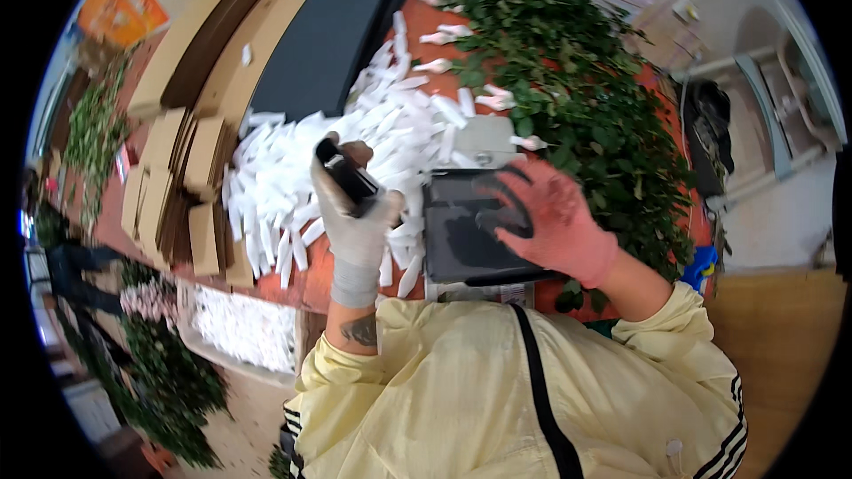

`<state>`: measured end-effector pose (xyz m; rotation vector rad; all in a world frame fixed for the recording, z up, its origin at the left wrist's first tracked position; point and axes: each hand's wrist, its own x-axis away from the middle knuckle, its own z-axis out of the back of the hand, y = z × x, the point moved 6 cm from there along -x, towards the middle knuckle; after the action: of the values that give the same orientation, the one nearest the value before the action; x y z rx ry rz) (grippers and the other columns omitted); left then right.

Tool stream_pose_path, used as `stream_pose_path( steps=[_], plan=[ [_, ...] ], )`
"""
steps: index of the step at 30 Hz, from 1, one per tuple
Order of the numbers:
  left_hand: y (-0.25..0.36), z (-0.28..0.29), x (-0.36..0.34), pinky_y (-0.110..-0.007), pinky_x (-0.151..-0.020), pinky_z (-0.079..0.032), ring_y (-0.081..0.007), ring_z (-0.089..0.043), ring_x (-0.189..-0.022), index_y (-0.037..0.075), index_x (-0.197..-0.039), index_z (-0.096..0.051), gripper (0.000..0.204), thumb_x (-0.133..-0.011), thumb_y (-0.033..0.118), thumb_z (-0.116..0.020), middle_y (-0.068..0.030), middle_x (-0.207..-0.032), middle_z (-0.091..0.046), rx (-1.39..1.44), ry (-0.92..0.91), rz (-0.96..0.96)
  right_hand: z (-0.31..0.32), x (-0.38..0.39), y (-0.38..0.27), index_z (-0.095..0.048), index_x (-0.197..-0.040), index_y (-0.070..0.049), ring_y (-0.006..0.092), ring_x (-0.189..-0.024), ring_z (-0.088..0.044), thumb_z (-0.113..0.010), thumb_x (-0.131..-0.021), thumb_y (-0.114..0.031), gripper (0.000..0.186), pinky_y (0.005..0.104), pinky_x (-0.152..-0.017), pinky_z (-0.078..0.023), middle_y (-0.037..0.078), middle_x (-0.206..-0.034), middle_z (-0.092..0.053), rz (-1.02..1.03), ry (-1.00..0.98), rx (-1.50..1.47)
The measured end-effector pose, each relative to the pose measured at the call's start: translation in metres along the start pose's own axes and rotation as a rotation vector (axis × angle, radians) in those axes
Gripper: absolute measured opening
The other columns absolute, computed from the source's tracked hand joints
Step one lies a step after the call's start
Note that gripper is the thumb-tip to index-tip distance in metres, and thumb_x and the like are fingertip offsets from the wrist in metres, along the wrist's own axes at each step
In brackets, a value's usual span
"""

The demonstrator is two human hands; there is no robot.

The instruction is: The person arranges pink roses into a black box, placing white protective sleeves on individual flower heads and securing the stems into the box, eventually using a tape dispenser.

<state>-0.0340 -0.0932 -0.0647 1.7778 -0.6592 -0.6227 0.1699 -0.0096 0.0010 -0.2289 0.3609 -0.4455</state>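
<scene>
My left hand [351, 213], in a whitish glove with a grey cuff, is closed around a small glossy black object [349, 179]; its kind is unclear. It is held up above a heap of white sleeve-like pieces [293, 160]. My right hand [559, 226], in a pink-red glove, is over the right side of a shallow black tray [461, 235]. Its fingers are spread and a little blurred, with dark patches about the fingertips. I see nothing held in them. Behind the tray is a grey metal-looking box [486, 137].
Leafy green stems [577, 80] with pale wrapped heads cover the table's right side. Folded cardboard [173, 182] and a long black box [328, 40] stand at the left and back. Below the table's left edge is a carton of white pieces [244, 333]. A chair [772, 106] is at the right.
</scene>
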Motion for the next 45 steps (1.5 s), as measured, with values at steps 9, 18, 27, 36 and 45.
stream_pose_path(
  steps=[9, 18, 27, 36, 45],
  plan=[
    [-0.093, 0.033, -0.002, -0.043, -0.117, -0.026, -0.0300, -0.039, -0.137, 0.009, -0.152, -0.021, 0.101, -0.070, 0.008, -0.080, -0.0132, -0.140, -0.044, 0.749, 0.039, -0.045, -0.088, 0.025, 0.065, -0.064, -0.109, -0.008, 0.0312, -0.095, -0.064, -0.068, -0.078, -0.021, 0.034, 0.0413, -0.085, -0.048, 0.009, -0.101, -0.067, -0.359, -0.141, 0.206],
    [-0.143, 0.013, -0.028, -0.041, -0.109, -0.042, -0.0288, -0.041, -0.137, 0.007, -0.152, -0.026, 0.101, -0.067, 0.015, -0.080, -0.0137, -0.143, -0.045, 0.828, -0.090, -0.028, -0.096, 0.034, 0.078, -0.064, -0.114, -0.006, 0.0301, -0.101, -0.062, -0.069, -0.079, -0.018, 0.038, 0.0389, -0.092, -0.046, 0.009, -0.105, -0.069, -0.407, -0.046, 0.219],
    [-0.156, 0.014, -0.035, -0.040, -0.107, -0.043, -0.0280, -0.044, -0.134, 0.008, -0.152, -0.026, 0.095, -0.070, 0.008, -0.073, -0.0125, -0.143, -0.045, 0.873, -0.020, -0.005, -0.094, 0.034, 0.077, -0.066, -0.110, -0.005, 0.0316, -0.095, -0.064, -0.071, -0.077, -0.016, 0.036, 0.0404, -0.087, -0.049, 0.010, -0.099, -0.070, -0.383, 0.008, 0.203],
    [-0.166, -0.004, -0.046, -0.033, -0.089, -0.048, -0.0183, -0.053, -0.090, 0.007, -0.102, -0.048, 0.049, -0.059, -0.015, -0.054, -0.0047, -0.094, -0.050, 0.907, 0.030, 0.082, -0.100, 0.039, 0.081, -0.064, -0.115, -0.007, 0.0296, -0.102, -0.060, -0.071, -0.078, -0.018, 0.040, 0.0405, -0.094, -0.043, 0.008, -0.106, -0.068, -0.380, 0.004, 0.223],
    [-0.128, 0.015, -0.037, -0.034, -0.101, -0.045, -0.0222, -0.052, -0.120, 0.006, -0.145, -0.036, 0.083, -0.071, -0.005, -0.071, -0.0101, -0.128, -0.053, 0.718, 0.002, -0.087, -0.097, 0.034, 0.080, -0.066, -0.109, -0.006, 0.0341, -0.097, -0.063, -0.071, -0.078, -0.019, 0.033, 0.0421, -0.086, -0.048, 0.012, -0.102, -0.068, -0.341, 0.052, 0.245]
  ],
)
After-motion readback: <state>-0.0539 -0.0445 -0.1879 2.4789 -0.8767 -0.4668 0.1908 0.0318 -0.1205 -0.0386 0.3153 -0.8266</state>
